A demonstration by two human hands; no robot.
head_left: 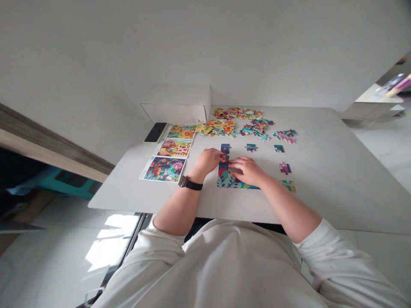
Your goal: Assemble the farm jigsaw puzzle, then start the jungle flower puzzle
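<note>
A partly joined jigsaw strip (225, 177) lies on the white table (321, 188) in front of me, running away from me with a row along its near edge. My left hand (208, 160), a black watch on its wrist, has its fingers curled and pinches a red piece (224, 158) at the strip's left side. My right hand (247, 170) rests on the strip from the right, fingers pressed flat and together on the joined pieces.
Loose pieces lie in piles (237, 122) at the far side, with single pieces (284, 167) to the right. Three picture cards (164, 168) and a black phone (156, 132) lie at the left. A white box (176, 105) stands at the back.
</note>
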